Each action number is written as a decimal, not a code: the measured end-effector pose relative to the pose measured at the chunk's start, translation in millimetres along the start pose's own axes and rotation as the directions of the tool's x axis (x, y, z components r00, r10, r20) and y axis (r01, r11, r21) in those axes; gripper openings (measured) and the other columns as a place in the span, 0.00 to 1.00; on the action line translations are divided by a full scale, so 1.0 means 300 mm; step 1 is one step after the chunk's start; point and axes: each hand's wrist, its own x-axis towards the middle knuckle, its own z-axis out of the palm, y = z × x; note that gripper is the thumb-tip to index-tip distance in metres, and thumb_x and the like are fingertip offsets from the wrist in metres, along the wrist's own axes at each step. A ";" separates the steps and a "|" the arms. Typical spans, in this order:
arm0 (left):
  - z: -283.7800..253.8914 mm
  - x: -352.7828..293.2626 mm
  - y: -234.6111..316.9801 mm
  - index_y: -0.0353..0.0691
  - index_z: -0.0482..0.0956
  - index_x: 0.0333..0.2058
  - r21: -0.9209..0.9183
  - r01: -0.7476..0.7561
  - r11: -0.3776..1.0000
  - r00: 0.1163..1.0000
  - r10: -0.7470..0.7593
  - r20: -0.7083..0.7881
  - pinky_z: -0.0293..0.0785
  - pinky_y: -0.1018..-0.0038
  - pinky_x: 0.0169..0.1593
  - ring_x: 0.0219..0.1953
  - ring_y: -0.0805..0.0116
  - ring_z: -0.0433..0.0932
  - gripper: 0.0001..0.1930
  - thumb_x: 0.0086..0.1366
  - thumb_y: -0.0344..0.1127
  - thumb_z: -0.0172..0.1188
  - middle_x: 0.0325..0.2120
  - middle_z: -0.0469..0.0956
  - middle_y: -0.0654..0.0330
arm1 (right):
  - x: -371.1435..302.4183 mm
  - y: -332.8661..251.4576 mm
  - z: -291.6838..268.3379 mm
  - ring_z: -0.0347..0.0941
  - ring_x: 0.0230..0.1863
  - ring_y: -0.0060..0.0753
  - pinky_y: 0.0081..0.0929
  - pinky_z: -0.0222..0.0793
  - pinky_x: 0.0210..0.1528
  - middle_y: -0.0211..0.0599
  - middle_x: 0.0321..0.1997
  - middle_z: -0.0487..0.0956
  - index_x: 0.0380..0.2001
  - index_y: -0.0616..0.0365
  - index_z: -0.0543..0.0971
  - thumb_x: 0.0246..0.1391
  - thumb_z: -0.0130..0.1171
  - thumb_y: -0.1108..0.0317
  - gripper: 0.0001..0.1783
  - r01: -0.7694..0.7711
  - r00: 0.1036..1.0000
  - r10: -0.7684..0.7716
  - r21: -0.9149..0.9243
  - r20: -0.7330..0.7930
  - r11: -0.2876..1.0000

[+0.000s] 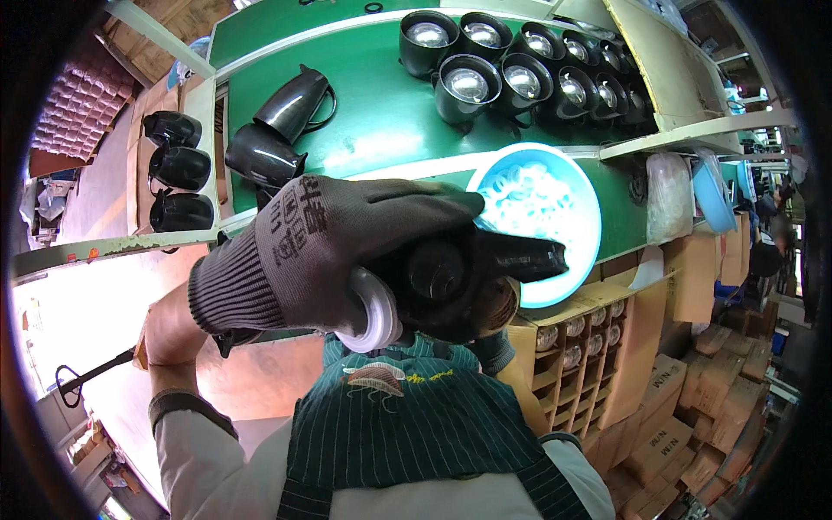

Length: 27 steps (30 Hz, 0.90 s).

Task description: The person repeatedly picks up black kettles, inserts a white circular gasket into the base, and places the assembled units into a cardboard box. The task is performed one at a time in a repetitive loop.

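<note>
My left hand, in a grey work glove, is closed around a black jug held in front of my chest. The jug's round threaded opening faces up, and a long black part juts out to the right. A small stack of white plastic rings sits by the thumb of this hand. Of my right hand only a bit of grey glove shows, below the jug; its fingers are hidden. Just beyond the jug is a light blue basin full of white rings.
On the green bench, several black jugs with silvery liners stand at the back right. Two black jugs lie at the left, with more on a side shelf. A divided carton holds glass liners on the right; closed cartons are stacked beyond.
</note>
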 end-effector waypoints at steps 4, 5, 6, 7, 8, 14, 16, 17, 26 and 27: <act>-0.051 0.010 -0.009 0.35 0.72 0.61 0.071 -0.067 0.995 0.996 0.062 0.060 0.81 0.61 0.54 0.54 0.48 0.81 0.46 0.39 0.36 0.77 0.56 0.77 0.44 | 0.041 -0.020 0.001 0.67 0.66 0.45 0.42 0.63 0.70 0.42 0.66 0.70 0.68 0.55 0.63 0.59 0.64 0.65 0.35 0.025 0.999 -0.025 -0.017 -0.023 1.000; -0.060 0.011 -0.008 0.34 0.71 0.62 0.117 -0.070 0.991 0.995 0.062 0.075 0.81 0.60 0.55 0.56 0.47 0.80 0.47 0.41 0.39 0.80 0.57 0.76 0.42 | 0.047 -0.024 0.001 0.67 0.66 0.45 0.42 0.63 0.70 0.42 0.66 0.70 0.68 0.55 0.63 0.59 0.64 0.65 0.36 0.028 0.999 -0.029 -0.022 -0.027 0.999; -0.061 0.010 -0.009 0.34 0.71 0.62 0.126 -0.061 0.990 0.997 0.054 0.058 0.81 0.60 0.55 0.56 0.47 0.80 0.48 0.40 0.39 0.80 0.57 0.76 0.42 | 0.052 -0.030 -0.004 0.67 0.66 0.45 0.42 0.63 0.70 0.42 0.66 0.70 0.68 0.55 0.63 0.59 0.64 0.65 0.36 0.031 0.999 -0.033 -0.032 -0.037 0.999; -0.061 0.009 -0.009 0.34 0.71 0.62 0.135 -0.051 0.990 0.998 0.046 0.041 0.81 0.60 0.56 0.56 0.48 0.80 0.48 0.39 0.39 0.81 0.57 0.76 0.42 | 0.054 -0.036 -0.009 0.66 0.66 0.45 0.42 0.63 0.70 0.42 0.66 0.70 0.68 0.55 0.62 0.59 0.64 0.65 0.36 0.033 0.998 -0.035 -0.038 -0.049 0.999; -0.065 0.008 -0.010 0.34 0.70 0.62 0.145 -0.041 0.989 0.999 0.038 0.026 0.80 0.60 0.56 0.56 0.48 0.80 0.49 0.38 0.39 0.81 0.57 0.76 0.42 | 0.058 -0.042 -0.009 0.66 0.66 0.45 0.42 0.63 0.70 0.42 0.66 0.70 0.69 0.56 0.62 0.59 0.64 0.65 0.37 0.038 0.998 -0.041 -0.044 -0.058 0.998; -0.085 0.020 -0.021 0.34 0.69 0.64 0.075 0.054 0.996 0.998 -0.057 0.032 0.79 0.60 0.57 0.55 0.51 0.81 0.54 0.34 0.38 0.83 0.57 0.76 0.42 | 0.105 -0.089 -0.041 0.66 0.67 0.46 0.43 0.63 0.70 0.43 0.67 0.69 0.70 0.56 0.60 0.59 0.65 0.66 0.39 0.073 0.988 -0.088 -0.113 -0.127 0.991; -0.068 0.008 -0.055 0.34 0.70 0.62 0.033 0.085 0.996 0.994 -0.083 -0.069 0.78 0.63 0.57 0.53 0.52 0.81 0.51 0.35 0.34 0.81 0.53 0.78 0.45 | 0.108 -0.108 -0.063 0.66 0.67 0.46 0.43 0.63 0.70 0.43 0.67 0.69 0.70 0.57 0.59 0.59 0.65 0.66 0.40 0.060 0.985 -0.078 -0.115 -0.154 0.992; -0.053 0.001 -0.084 0.35 0.71 0.61 0.009 0.092 0.996 0.989 -0.091 -0.115 0.78 0.65 0.58 0.52 0.52 0.81 0.49 0.35 0.32 0.80 0.51 0.80 0.46 | 0.107 -0.114 -0.077 0.65 0.67 0.46 0.43 0.63 0.70 0.43 0.67 0.69 0.71 0.57 0.59 0.59 0.65 0.66 0.40 0.046 0.982 -0.061 -0.084 -0.181 0.995; 0.172 -0.143 -0.691 0.33 0.60 0.70 -0.431 0.331 0.840 0.780 -0.500 -0.376 0.76 0.72 0.55 0.51 0.68 0.78 0.49 0.48 0.25 0.75 0.56 0.77 0.52 | 0.307 -0.317 -0.049 0.78 0.43 0.29 0.32 0.76 0.49 0.44 0.50 0.77 0.52 0.66 0.74 0.46 0.72 0.77 0.29 0.047 0.865 -0.193 -0.308 -0.463 0.950; 0.181 -0.128 -0.718 0.33 0.60 0.69 -0.581 0.403 0.707 0.672 -0.660 -0.336 0.77 0.72 0.54 0.51 0.67 0.78 0.46 0.50 0.21 0.69 0.57 0.76 0.51 | 0.379 -0.272 -0.070 0.79 0.47 0.34 0.31 0.75 0.52 0.46 0.52 0.79 0.46 0.68 0.77 0.42 0.74 0.78 0.26 0.014 0.848 -0.173 -0.305 -0.501 0.952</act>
